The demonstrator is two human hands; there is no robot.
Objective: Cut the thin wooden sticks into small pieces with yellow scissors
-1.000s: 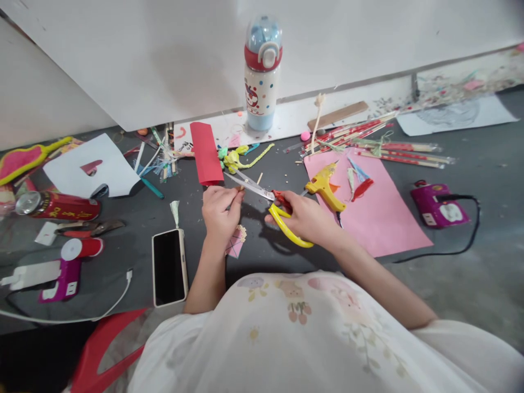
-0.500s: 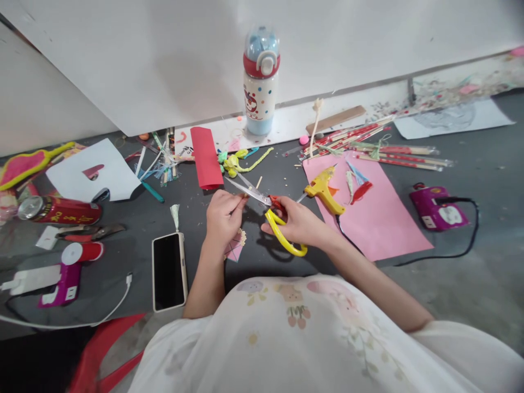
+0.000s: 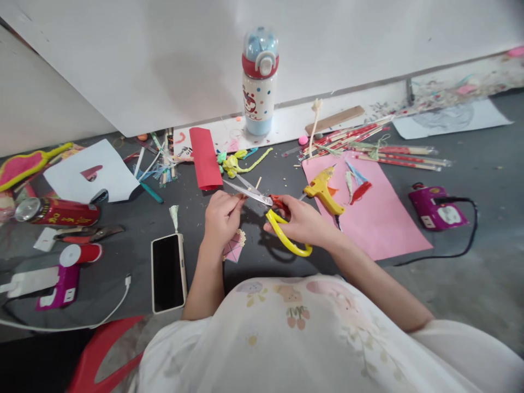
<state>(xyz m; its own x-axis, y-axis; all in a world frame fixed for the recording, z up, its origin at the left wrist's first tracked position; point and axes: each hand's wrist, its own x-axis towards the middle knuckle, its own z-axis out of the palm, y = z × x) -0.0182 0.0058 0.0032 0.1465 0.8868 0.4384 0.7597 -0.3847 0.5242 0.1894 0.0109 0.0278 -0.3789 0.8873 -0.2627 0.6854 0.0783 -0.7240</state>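
Observation:
My right hand (image 3: 303, 218) grips a pair of scissors (image 3: 262, 197) by its yellow and red handles, the blades parted and pointing left. My left hand (image 3: 223, 215) is closed in a pinch near the blades; whatever lies between its fingertips is too small to make out. Below the left wrist lies a small pink piece (image 3: 234, 248) with dark lines and a pale, bumpy edge, partly covered by that hand. A short pale stick (image 3: 258, 183) rests just beyond the blades. Behind the left hand is a folded red paper (image 3: 205, 158).
A yellow glue gun (image 3: 325, 191) and tassels (image 3: 360, 188) lie on pink paper (image 3: 393, 229) at right. Behind stand a bottle (image 3: 258, 93) and bundled sticks (image 3: 352, 139). Leftward are a phone (image 3: 167, 273), a red can (image 3: 61, 211), pliers (image 3: 92, 234) and a thread spool (image 3: 84, 254).
The scissors' yellow handle has swung slightly outward to the right, so the blades stand a bit wider apart. My left hand keeps its pinch in nearly the same place.

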